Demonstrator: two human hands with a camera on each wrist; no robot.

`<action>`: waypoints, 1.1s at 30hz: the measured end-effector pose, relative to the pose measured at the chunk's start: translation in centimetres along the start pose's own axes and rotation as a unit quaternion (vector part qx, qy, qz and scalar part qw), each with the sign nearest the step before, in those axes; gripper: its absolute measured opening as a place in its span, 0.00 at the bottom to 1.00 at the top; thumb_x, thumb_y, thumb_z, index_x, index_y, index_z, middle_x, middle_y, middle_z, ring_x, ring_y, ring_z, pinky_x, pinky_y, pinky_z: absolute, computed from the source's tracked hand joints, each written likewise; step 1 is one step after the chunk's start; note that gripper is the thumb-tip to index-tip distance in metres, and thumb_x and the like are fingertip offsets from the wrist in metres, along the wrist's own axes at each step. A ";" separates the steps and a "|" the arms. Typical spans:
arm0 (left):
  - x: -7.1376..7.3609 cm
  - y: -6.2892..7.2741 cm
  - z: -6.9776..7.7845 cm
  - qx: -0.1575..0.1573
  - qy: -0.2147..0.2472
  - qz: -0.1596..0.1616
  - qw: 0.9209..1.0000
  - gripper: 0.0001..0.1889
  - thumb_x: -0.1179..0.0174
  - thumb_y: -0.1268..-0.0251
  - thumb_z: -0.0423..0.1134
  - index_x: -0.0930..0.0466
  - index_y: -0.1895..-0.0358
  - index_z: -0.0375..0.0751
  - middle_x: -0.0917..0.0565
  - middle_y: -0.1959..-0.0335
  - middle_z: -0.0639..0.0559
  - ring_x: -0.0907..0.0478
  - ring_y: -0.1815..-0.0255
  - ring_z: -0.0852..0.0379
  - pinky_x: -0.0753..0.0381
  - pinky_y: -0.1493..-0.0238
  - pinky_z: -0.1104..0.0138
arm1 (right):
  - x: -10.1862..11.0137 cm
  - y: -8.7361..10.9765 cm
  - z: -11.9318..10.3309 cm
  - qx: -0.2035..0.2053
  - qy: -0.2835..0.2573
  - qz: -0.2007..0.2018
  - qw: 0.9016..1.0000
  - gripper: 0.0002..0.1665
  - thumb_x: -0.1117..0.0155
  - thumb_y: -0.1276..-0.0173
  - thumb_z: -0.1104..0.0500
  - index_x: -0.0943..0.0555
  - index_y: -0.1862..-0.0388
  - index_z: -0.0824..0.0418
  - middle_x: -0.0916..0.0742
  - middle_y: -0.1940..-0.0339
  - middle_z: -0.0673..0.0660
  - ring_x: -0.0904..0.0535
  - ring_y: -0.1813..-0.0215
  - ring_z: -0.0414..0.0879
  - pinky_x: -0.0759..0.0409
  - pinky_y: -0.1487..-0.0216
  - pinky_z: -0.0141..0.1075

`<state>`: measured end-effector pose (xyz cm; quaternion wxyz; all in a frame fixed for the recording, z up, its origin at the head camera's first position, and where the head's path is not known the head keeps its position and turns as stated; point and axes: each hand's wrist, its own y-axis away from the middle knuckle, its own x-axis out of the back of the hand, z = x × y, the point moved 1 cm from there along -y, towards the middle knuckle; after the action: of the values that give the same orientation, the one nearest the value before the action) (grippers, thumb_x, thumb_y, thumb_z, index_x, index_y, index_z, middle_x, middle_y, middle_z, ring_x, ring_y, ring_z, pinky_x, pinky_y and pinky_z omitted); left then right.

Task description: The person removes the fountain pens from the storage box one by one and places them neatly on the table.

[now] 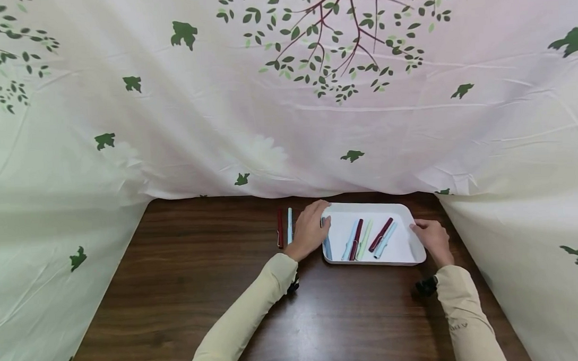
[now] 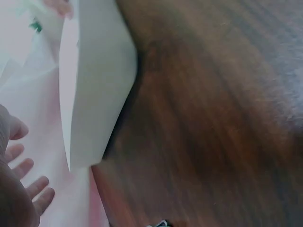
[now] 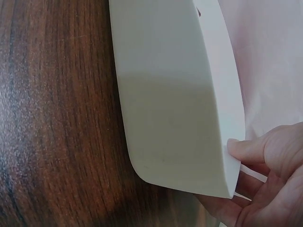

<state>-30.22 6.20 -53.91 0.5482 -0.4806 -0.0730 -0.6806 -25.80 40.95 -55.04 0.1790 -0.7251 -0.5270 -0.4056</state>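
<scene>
A white tray stands at the table's far right, with several pens in it. Inside are dark red pens, light blue pens and a pale green pen; a bluish pen lies along the left end. My right hand pinches the tray's right rim, thumb on the inside and fingers beneath. Over the tray's left end is my left hand, its fingers loosely spread and apart from the tray wall in the left wrist view.
Left of my left hand, a dark red pen and a light blue pen lie side by side on the brown wooden table. A pale curtain with leaf prints encloses the table at the back and both sides.
</scene>
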 end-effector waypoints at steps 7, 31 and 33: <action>-1.4 0.6 1.4 -0.089 -0.078 -0.051 0.992 0.22 0.41 0.21 0.40 0.23 0.28 0.50 0.25 0.26 0.46 0.30 0.24 0.48 0.29 0.24 0.52 | 0.0 0.2 -0.4 -0.006 -0.001 0.000 1.000 0.28 0.46 0.18 0.55 0.25 0.30 0.74 0.25 0.30 0.77 0.30 0.29 0.75 0.37 0.31 0.70; -5.1 1.8 3.7 -0.109 -0.130 -0.181 0.969 0.13 0.40 0.23 0.42 0.12 0.41 0.52 0.13 0.44 0.52 0.18 0.43 0.55 0.21 0.40 0.65 | -0.1 -0.2 -0.1 0.001 0.014 0.008 1.000 0.26 0.45 0.18 0.57 0.24 0.32 0.74 0.24 0.31 0.78 0.28 0.31 0.75 0.35 0.33 0.69; -5.0 1.8 3.8 -0.097 -0.121 -0.178 0.972 0.12 0.41 0.22 0.39 0.10 0.45 0.51 0.13 0.48 0.51 0.18 0.49 0.54 0.19 0.47 0.66 | -0.1 -0.2 -0.1 0.000 0.012 0.005 1.000 0.26 0.45 0.18 0.57 0.24 0.31 0.75 0.24 0.31 0.78 0.29 0.31 0.75 0.37 0.32 0.69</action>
<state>-26.83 11.30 -56.38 0.3563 -0.5897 -0.1564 -0.7077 -26.04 40.88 -55.06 0.1875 -0.7227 -0.5212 -0.4135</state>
